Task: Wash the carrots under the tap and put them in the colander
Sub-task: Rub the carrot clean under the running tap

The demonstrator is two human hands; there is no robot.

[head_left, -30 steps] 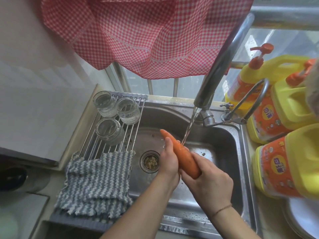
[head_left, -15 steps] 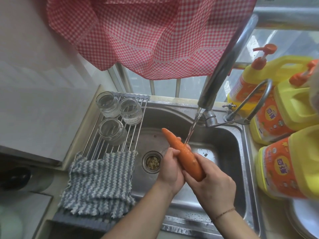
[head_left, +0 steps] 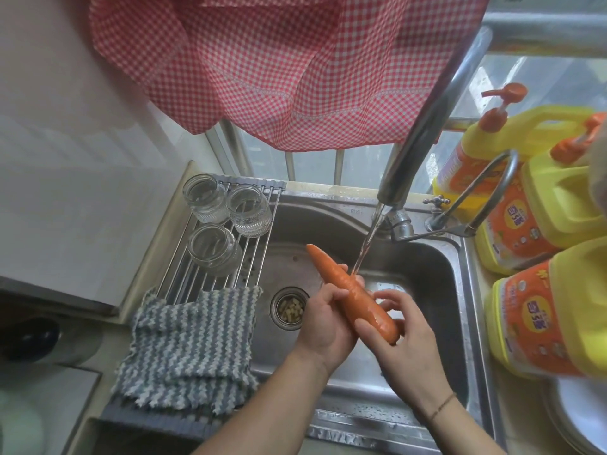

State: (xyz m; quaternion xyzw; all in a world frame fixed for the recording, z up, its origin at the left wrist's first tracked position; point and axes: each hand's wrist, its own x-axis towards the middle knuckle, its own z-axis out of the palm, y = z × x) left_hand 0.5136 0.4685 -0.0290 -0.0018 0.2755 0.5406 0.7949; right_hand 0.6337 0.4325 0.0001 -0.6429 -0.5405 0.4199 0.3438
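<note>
Both hands are curling around a wet, tapered orange carrot (head_left: 353, 292), the left hand (head_left: 323, 318) gripping its middle and the right hand (head_left: 399, 339) its blunt end. Water from the curved metal tap (head_left: 423, 126) is striking it above the steel sink (head_left: 437, 274).

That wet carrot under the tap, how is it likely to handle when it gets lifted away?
Probably slippery: the carrot glistens where the water stream hits it. Likely stiff, since its tip juts past the left hand without sagging. Its round taper suggests it could roll if set down, so the right hand gripping the thick end seems wise.
</note>
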